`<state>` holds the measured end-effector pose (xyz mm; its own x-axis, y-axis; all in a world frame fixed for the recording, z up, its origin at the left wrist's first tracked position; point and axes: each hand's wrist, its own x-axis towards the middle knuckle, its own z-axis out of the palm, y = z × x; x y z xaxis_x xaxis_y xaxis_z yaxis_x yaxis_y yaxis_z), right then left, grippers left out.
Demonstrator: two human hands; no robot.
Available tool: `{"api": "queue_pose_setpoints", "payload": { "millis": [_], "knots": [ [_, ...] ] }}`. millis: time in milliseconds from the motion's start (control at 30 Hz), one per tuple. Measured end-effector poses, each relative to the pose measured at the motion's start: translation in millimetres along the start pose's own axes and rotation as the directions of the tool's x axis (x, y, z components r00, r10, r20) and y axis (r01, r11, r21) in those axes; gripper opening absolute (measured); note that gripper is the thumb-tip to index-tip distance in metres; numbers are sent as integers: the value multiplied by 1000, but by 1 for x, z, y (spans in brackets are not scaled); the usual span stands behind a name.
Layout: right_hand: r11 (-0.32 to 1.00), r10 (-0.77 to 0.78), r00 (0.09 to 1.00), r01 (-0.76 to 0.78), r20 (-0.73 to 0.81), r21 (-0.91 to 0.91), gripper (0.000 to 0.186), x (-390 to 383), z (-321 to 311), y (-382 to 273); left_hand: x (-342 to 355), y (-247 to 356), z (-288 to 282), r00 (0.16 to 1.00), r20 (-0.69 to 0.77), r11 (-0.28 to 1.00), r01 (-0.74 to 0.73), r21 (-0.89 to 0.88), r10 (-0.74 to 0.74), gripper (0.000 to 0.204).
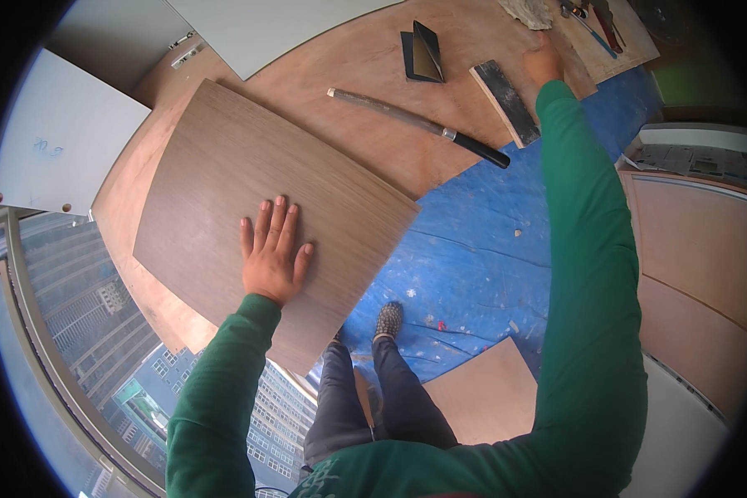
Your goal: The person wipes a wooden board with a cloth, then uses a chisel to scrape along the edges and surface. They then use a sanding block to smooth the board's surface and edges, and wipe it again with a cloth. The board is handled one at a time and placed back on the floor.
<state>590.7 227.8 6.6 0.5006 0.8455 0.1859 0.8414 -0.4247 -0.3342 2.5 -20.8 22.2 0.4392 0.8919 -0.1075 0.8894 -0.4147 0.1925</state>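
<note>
My left hand (274,257) lies flat with its fingers spread on a brown wood-grain panel (216,158). The panel rests on a larger reddish plywood surface, its near corner reaching past the edge. Far to the right, my outstretched right hand (544,61) is at the edge of a crumpled pale rag (528,12); the fingers look closed on it, though their grip is small to see. Just left of that hand is a long block with a black face (506,104). A long tool with a black handle (423,124) lies between the block and the panel.
A folded dark sheet (423,54) stands on the plywood (349,66). Hand tools (593,31) lie on a board at the far right. Blue sheeting (473,249) covers the floor, with a loose board (490,394) by my legs. White panels (66,133) and windows are at the left.
</note>
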Motion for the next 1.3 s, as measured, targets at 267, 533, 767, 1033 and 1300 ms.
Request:
{"api": "queue_pose_setpoints", "payload": {
  "millis": [267,533,767,1033,1300],
  "knots": [
    [979,63,989,-35,133,-199,69,54,50,-27,-3,-3,-9,995,94,1000,21,-18,-19,72],
    [975,122,981,-89,154,-206,70,98,92,-4,0,-3,-9,996,86,999,-12,-52,16,74],
    [911,112,985,-50,-129,409,58,106,40,-4,4,-3,-1,998,59,998,-26,-52,29,72],
    [787,-473,820,558,-322,264,33,-197,-123,-160,-12,-8,-4,996,83,999,25,-23,-23,68],
    [710,-586,758,309,288,632,33,-454,-101,-181,-4,-2,0,1000,-27,999,0,-53,-2,65]
  ]
}}
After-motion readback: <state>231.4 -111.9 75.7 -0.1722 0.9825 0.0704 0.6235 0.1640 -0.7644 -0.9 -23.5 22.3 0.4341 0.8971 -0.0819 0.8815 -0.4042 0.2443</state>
